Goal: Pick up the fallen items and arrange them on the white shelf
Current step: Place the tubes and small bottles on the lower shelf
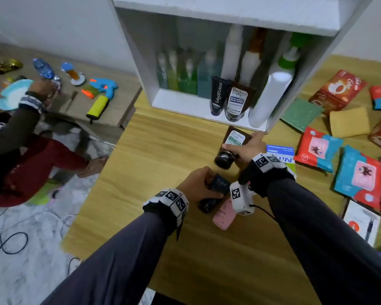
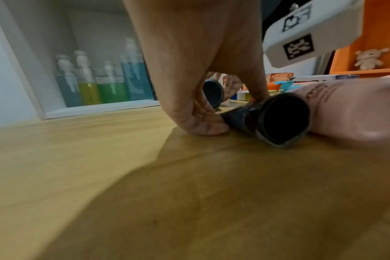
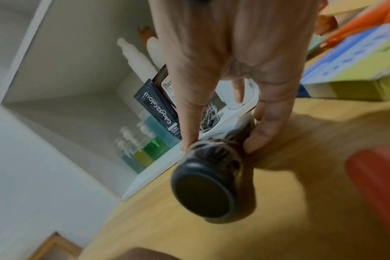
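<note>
My right hand [image 1: 245,146] grips a brown face-wash tube [image 1: 232,143] with a black cap [image 3: 206,195], lying on the wooden table just in front of the white shelf [image 1: 185,104]. My left hand [image 1: 198,184] grips a dark tube [image 1: 216,192] lying on the table; its black cap [image 2: 283,117] faces the left wrist camera. A pink tube [image 1: 223,215] lies right beside it. On the shelf floor stand a black tube [image 1: 218,95] and a second brown face-wash tube [image 1: 237,102], cap down.
Pump bottles [image 1: 178,71] and tall white bottles [image 1: 266,100] fill the shelf's back and right. Wipe packs [image 1: 317,149], sponges [image 1: 349,122] and boxes [image 1: 280,153] cover the table on the right. Another person [image 1: 20,150] sits at the left by a low table with toys.
</note>
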Tool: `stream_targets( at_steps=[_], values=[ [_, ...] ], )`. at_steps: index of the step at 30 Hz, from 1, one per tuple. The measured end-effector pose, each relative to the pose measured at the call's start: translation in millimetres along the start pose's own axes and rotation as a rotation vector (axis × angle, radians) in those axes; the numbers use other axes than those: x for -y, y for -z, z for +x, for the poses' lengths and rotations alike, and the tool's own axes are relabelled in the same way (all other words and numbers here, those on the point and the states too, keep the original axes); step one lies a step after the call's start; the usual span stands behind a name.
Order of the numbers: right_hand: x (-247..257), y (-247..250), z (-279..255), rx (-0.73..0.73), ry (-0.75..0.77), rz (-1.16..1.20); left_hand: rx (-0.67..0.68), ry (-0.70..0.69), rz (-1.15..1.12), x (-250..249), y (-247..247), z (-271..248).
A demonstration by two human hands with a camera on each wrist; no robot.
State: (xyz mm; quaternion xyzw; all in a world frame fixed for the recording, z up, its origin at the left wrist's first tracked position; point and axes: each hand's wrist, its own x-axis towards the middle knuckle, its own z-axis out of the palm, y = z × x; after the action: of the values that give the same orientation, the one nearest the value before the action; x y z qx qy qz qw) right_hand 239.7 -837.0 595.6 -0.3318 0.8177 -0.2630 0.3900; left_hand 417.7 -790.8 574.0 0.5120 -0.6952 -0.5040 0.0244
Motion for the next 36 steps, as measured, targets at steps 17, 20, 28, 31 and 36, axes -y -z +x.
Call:
stream_targets(
  at_steps=[17, 20, 28, 31, 36],
  values=[
    [31.0, 9.3, -25.9, 0.189, 0.414, -0.322, -0.154, 0.103, -0.076, 14.5, 54.0, -13.5],
    [54.2, 6.6, -28.2, 0.202, 0.511, -0.389, -0.19, 0.08, -0.117, 17.2, 93.0, -8.2],
    [136.5, -7.6, -19.5, 0.192, 0.667, -0.443, -0.345, -0.033, 0.077, 12.1, 196.3, 20.8],
    [164.2, -13.2, -9.0, 0.102, 0.686, -0.515, -0.419, -0.07, 0.133, 3.5, 226.1, 40.8],
    [190.1, -20.4, 12.2, -0.013, 0.709, -0.526, -0.45, -0.081, 0.209, -8.7, 248.7, 75.4]
  ],
)
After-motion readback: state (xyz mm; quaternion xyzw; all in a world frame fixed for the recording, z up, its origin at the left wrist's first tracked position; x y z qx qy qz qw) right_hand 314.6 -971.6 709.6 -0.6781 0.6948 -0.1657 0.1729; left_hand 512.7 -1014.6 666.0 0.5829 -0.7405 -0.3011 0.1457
